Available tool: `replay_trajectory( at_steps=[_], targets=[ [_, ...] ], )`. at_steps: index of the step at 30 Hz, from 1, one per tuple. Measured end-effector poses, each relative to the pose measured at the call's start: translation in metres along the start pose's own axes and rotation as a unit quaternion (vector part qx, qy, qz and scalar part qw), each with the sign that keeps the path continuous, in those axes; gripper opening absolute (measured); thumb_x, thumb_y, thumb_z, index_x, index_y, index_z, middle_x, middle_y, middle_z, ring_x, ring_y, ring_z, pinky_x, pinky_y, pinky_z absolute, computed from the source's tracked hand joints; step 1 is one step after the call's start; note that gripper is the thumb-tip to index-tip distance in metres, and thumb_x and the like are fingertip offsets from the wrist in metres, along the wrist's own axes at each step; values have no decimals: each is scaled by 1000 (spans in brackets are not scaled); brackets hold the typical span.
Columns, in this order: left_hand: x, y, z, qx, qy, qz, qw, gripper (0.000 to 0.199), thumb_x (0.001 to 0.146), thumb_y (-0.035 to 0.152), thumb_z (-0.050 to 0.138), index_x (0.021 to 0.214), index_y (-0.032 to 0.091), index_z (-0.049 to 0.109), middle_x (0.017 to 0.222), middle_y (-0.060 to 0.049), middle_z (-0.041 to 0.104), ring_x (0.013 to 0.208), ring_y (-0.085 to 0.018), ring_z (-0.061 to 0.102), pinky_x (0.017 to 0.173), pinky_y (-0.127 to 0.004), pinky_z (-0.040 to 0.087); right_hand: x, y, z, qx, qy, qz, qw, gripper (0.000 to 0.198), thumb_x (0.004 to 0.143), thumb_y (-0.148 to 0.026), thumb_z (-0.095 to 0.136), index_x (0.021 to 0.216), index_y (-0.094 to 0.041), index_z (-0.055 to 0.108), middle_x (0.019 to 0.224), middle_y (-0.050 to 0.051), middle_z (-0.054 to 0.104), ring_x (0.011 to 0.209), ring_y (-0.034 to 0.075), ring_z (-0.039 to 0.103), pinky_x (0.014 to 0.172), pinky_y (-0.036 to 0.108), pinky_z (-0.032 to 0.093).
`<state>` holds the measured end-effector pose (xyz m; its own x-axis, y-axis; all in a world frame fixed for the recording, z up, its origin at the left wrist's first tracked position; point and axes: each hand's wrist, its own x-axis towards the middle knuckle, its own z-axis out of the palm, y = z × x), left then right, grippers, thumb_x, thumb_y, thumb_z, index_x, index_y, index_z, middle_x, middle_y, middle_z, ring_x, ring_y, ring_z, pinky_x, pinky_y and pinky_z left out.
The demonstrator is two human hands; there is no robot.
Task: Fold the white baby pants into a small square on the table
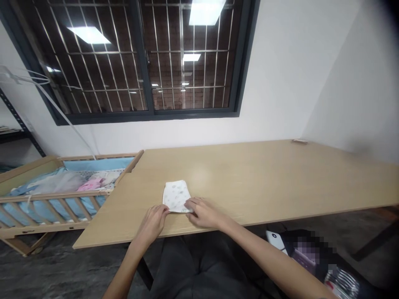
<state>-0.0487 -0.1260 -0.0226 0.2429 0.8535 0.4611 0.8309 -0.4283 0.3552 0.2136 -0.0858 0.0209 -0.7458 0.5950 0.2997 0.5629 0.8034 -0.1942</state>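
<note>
A small white cloth item (pixel 177 195) with a faint grey print lies flat on the wooden table (pixel 237 178), narrower at its far side. I cannot tell what kind of garment or cloth it is. The fingers of my left hand (pixel 152 222) pinch its near left corner. At the near right corner, my right hand (pixel 202 213) has its thumb and fingers closed on the edge, partly covering it.
A wooden crib (pixel 59 195) with blue lining, holding pink and white cloths, stands against the table's left end. A small flat object (pixel 299 141) lies at the far right edge. Below the table at right are a white phone-like device (pixel 276 240) and dark bags.
</note>
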Motion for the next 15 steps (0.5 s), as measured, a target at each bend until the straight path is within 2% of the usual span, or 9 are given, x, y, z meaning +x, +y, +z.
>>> replay_trajectory(
  at_steps=[3,8,11,15],
  targets=[
    [-8,2,-5,-40,-5,-6,999,29,103,35,41,102,22,67,104,-8,74,101,-23,68,95,-41,52,-7,-6,4,-27,23,10,999,22,93,-14,49,110,-14,63,108,13,69,104,25,62,94,38,45],
    [-17,-3,-12,-70,3,-4,998,28,94,43,57,112,24,67,114,-8,72,112,-26,65,100,-45,50,-1,-5,1,28,58,48,997,19,98,-16,44,105,-15,61,100,11,68,95,22,62,90,36,46],
    [-8,-9,-14,-92,16,-41,995,29,95,43,52,107,22,68,104,-8,74,101,-26,68,95,-43,52,12,0,-3,91,94,62,989,18,100,-18,43,105,-17,60,105,10,67,97,22,62,90,35,47],
    [22,-13,-16,-112,47,-129,984,32,92,47,53,102,20,68,90,-6,75,90,-25,71,84,-36,55,36,16,1,166,151,93,970,18,99,-21,45,107,-17,61,107,10,66,100,22,62,90,34,47]
  ],
)
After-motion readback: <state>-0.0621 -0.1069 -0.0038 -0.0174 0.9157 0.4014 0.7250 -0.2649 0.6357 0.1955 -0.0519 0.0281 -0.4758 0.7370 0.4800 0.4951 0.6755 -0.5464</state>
